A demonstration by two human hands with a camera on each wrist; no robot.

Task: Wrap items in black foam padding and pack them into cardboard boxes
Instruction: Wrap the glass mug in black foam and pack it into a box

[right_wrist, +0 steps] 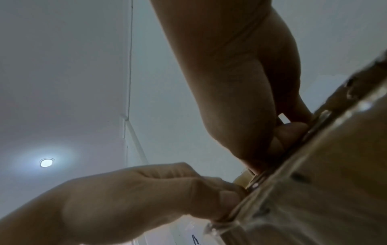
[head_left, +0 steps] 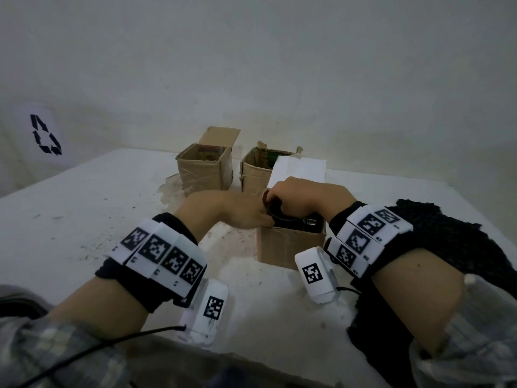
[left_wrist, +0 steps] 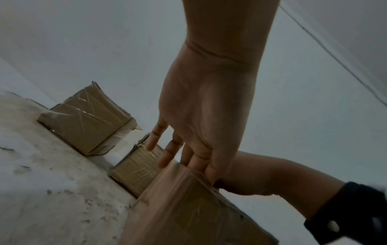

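An open cardboard box (head_left: 291, 246) stands on the table in front of me, blurred and close in the wrist views (left_wrist: 188, 208) (right_wrist: 326, 182). A black foam bundle (head_left: 293, 222) sits in its mouth; what it wraps is hidden. My right hand (head_left: 285, 197) (right_wrist: 240, 99) reaches down into the box from above, fingers curled round the top of the bundle. My left hand (head_left: 246, 212) (left_wrist: 199, 116) (right_wrist: 136, 195) is at the box's left rim and pinches it between thumb and fingers. Its index finger (left_wrist: 154, 139) hangs free outside the box.
Two more open cardboard boxes (head_left: 204, 170) (head_left: 256, 173) stand at the back of the white table (head_left: 84, 219). A white flap (head_left: 300, 168) rises behind the near box. A loose sheet of black foam (head_left: 453, 242) lies at the right under my right forearm.
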